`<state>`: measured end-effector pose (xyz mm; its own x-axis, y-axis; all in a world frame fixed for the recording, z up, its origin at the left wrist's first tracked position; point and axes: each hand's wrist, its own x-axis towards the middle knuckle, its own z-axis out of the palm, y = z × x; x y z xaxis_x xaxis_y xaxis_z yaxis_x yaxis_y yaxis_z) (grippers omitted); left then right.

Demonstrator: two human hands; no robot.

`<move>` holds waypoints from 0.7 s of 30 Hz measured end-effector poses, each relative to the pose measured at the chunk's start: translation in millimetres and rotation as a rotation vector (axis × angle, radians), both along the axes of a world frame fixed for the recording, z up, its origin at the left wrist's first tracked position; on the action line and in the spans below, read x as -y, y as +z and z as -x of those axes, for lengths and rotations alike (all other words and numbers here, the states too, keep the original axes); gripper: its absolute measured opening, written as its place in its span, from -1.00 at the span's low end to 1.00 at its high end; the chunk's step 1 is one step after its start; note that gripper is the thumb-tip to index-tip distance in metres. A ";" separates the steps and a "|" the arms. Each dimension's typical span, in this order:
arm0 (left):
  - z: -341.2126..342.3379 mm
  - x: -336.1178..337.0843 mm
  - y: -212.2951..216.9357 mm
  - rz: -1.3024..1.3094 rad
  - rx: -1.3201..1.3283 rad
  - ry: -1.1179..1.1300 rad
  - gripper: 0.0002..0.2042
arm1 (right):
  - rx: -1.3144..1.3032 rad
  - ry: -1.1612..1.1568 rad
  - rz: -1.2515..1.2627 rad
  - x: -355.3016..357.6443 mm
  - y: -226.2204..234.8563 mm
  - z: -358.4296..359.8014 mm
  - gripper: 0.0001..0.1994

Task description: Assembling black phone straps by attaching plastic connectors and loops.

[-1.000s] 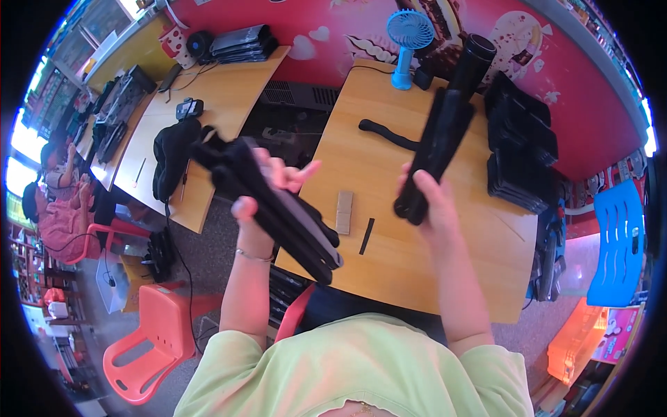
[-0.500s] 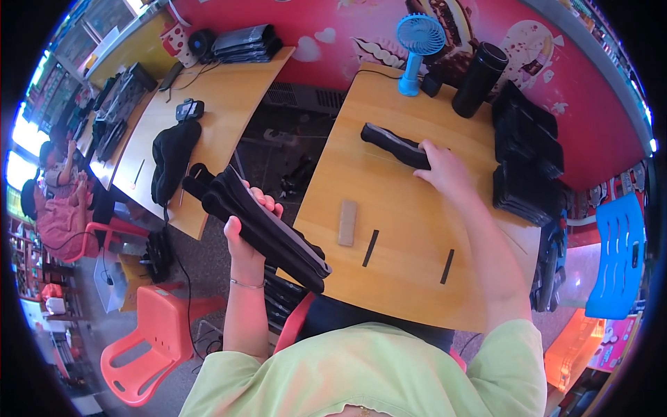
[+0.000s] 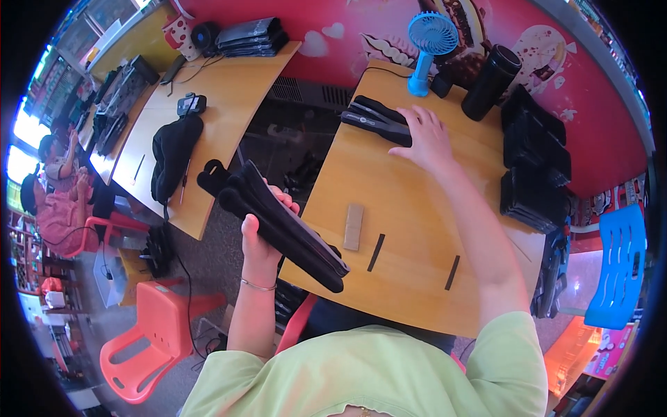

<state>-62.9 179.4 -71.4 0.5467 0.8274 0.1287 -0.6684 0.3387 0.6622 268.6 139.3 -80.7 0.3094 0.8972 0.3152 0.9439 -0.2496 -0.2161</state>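
My left hand grips a thick bundle of folded black fabric pieces with grey edges, held tilted over the near left edge of the table. The fingers wrap the far side and the thumb presses the near side. At the far left of the table lies a folded black and grey fabric piece with a pale printed mark. My right hand is at its right end, fingers spread and thumb apart. Whether the palm touches the piece is hidden.
On the wooden table lie a tan block and two dark strips. A blue fan, a black cylinder and black fabric stacks line its far and right sides. A red chair stands left.
My right hand has moved away from me and left, and its fingers have spread. The fabric piece by it now lies farther back with its printed face showing. My left hand still holds the bundle.
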 end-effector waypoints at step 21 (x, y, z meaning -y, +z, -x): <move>-43.6 39.6 -8.5 0.127 -0.088 -0.145 -0.45 | -1.007 0.281 -0.016 121.3 46.4 145.7 -0.43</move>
<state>-19.3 139.8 -79.8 0.6661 0.7454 -0.0252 -0.5479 0.5120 0.6615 122.9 18.0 -34.2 0.2161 0.9756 0.0398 0.3493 -0.0392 -0.9362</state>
